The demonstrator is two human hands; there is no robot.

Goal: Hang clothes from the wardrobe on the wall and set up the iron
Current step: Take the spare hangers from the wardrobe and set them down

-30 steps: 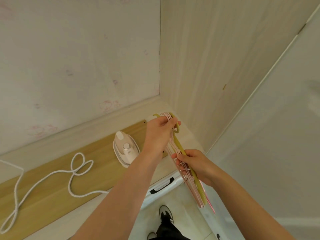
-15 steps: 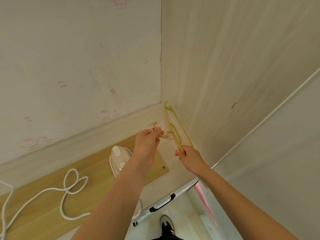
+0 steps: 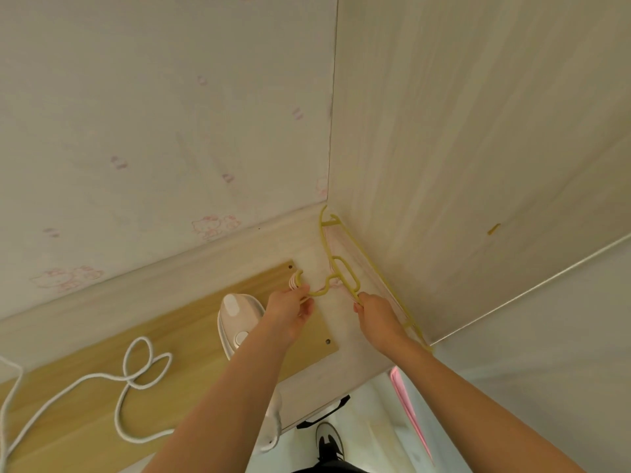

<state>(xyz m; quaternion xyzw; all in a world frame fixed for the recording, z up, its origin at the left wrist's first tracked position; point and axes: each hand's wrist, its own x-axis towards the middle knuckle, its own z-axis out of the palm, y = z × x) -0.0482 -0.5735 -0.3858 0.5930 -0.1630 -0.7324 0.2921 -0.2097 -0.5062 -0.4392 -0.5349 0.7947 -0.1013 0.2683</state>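
The left hand (image 3: pixel 290 310) pinches the hook end of the hangers (image 3: pixel 321 293). The right hand (image 3: pixel 377 319) grips their frame. The hangers sit tilted in the wall corner above the desk (image 3: pixel 307 339). The iron (image 3: pixel 235 312) stands beside the left wrist.

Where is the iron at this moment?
In the head view, the iron sits left of centre on the wooden board, just left of the left hand, with the white cord further left.
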